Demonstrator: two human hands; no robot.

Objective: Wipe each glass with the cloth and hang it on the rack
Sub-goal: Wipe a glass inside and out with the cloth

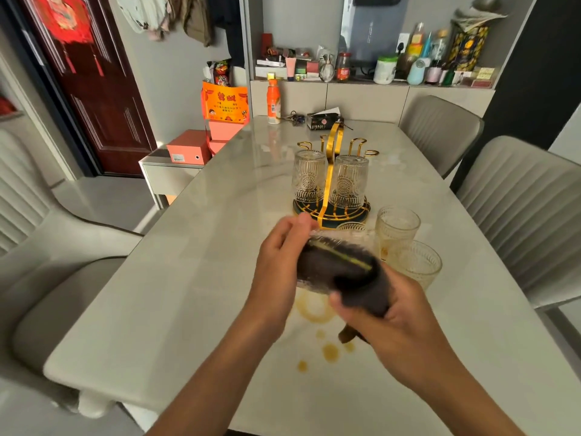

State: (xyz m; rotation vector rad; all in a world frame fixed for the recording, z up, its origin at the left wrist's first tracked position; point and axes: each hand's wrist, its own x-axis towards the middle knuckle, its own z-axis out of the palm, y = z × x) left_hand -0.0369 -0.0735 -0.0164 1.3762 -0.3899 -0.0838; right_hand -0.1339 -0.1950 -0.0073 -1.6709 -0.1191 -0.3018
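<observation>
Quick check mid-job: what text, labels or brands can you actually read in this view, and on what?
"PINO": black tissue box at the table's far end.
Orange poster: large characters, too blurred to read.
Orange bottle label: too small.
Shoebox sticker: too small.
Shelf jars and tins: labels unreadable.

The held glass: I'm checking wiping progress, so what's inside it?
Dark cloth fills the glass, pushed in by the right hand while the left hand holds it. The glass's bottom is covered.

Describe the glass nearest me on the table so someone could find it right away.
Start at the gold rack mid-table, where two glasses hang upside down. Just right of its base three glasses stand upright; the nearest glass is the one closest to the right hand, beside the dark cloth.
</observation>
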